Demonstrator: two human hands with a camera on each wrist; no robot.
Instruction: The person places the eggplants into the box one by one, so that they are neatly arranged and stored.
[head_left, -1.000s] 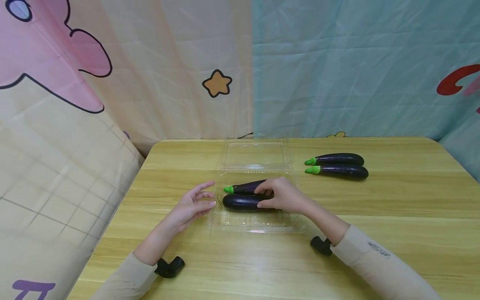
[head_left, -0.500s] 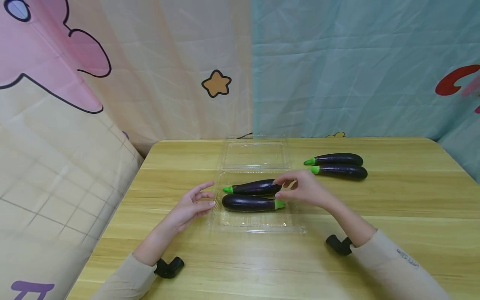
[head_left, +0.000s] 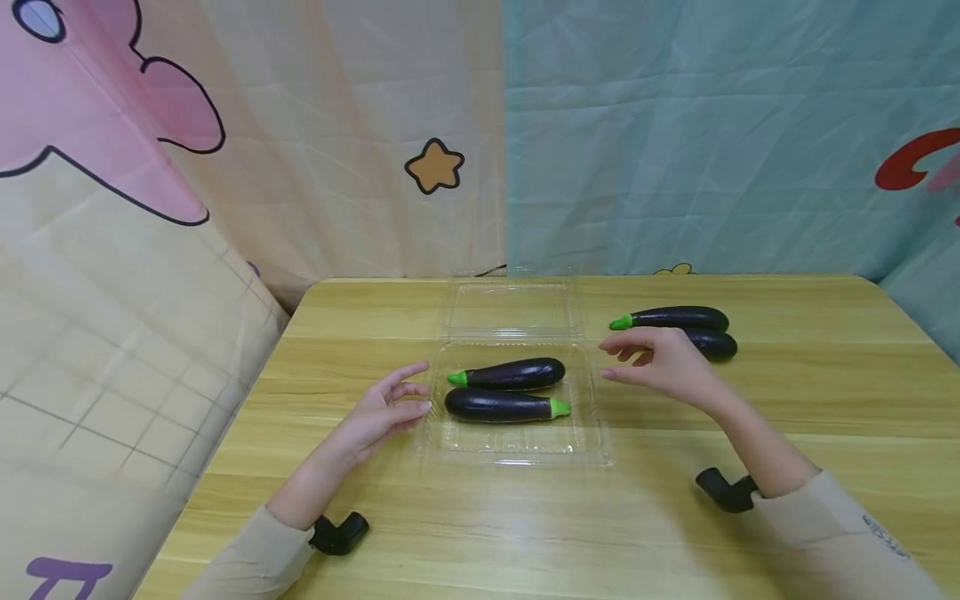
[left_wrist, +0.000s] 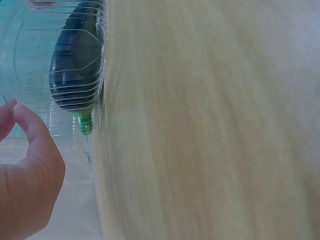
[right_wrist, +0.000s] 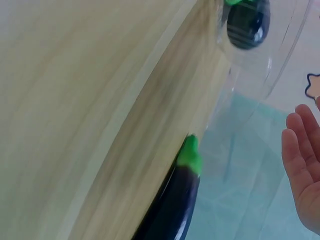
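In the head view, a hinged clear plastic container (head_left: 510, 437) lies with its lid (head_left: 513, 308) folded back. Two eggplants sit side by side inside it: a rear eggplant (head_left: 517, 374) with its green stem to the left, and a front eggplant (head_left: 498, 407) with its stem to the right. My left hand (head_left: 382, 417) is at the container's left edge, fingers spread and loosely bent; whether the tips touch the rim I cannot tell. My right hand (head_left: 667, 367) is empty in the air right of the container, loosely curved, partly covering one of two other eggplants.
Those two other eggplants, a rear eggplant (head_left: 682, 317) and a front eggplant (head_left: 716, 344), lie together at the table's back right. The wooden table (head_left: 480, 533) ends at the back against a printed curtain (head_left: 645, 150). Black wrist mounts (head_left: 341, 533) stick out at both cuffs.
My right hand has let go of the front eggplant in the container and moved right, toward the two eggplants on the table. My left hand stays in place.
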